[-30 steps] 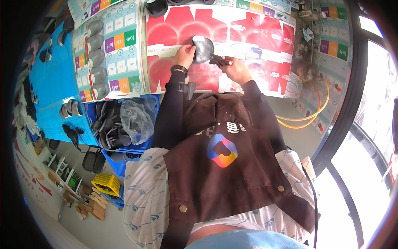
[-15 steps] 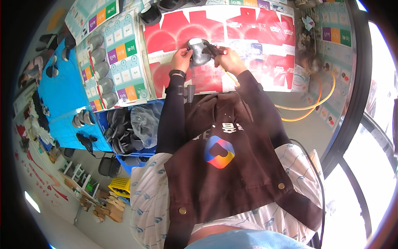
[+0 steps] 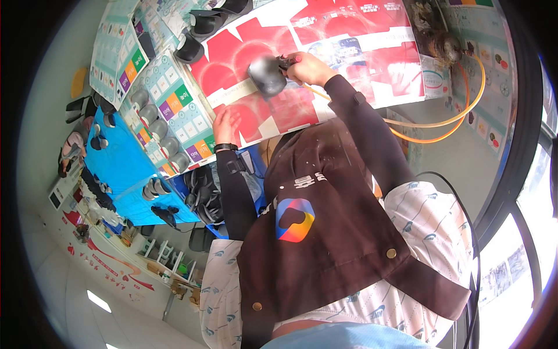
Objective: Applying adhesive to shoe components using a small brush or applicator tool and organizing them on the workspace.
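Note:
My right hand is wrapped round the dark handle of a spray gun over the worktable. Its rounded grey metal cup sits to the left of the fingers and looks smeared by motion. A yellow hose runs from beneath my right forearm toward the right. With nothing in it, my left hand is open, fingers stretched out at the near left edge of the red printed sheet that covers the table. The left hand and the cup are apart.
Left of the red sheet stands a row of grey rounded shoe parts. Dark shoes lie at the far edge. A blue-covered table is farther left, with more black shoe parts below. A residue-crusted round fitting sits at right.
My left hand has let go of the cup and moved left and nearer to me, opening. The spray gun in my right hand has shifted slightly left. The whole view has turned.

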Motion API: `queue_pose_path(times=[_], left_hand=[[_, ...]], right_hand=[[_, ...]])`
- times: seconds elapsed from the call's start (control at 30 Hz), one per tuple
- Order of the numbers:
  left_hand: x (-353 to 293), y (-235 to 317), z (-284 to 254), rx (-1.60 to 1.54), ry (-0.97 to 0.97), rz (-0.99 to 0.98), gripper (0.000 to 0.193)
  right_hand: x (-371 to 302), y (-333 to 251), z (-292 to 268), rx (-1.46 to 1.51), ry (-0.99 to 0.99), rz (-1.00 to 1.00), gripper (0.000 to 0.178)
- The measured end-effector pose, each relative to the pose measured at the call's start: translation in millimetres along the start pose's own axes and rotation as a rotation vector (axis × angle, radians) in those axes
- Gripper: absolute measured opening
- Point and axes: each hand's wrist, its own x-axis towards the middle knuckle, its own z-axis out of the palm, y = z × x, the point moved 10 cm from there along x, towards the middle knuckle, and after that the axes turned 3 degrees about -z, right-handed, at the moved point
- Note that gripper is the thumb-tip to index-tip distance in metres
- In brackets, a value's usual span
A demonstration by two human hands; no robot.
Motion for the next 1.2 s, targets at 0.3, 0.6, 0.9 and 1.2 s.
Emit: queue_pose_path(times=[0.3, 0.6, 0.9, 1.2], left_hand=[[-1, 17, 22, 0.046, -0.056, 0.001, 0.032], [4, 13, 22, 0.063, -0.072, -0.006, 0.031], [7, 13, 23, 0.076, -0.066, -0.019, 0.03], [13, 18, 39, 0.109, -0.089, -0.022, 0.031]], right_hand=[[0, 3, -2, -0.033, -0.017, 0.039, 0.031], [-3, -8, -4, -0.135, -0.066, 0.008, 0.031], [-6, 9, 9, -0.181, -0.187, 0.063, 0.031], [-5, 10, 16, -0.095, -0.129, -0.019, 0.028]])
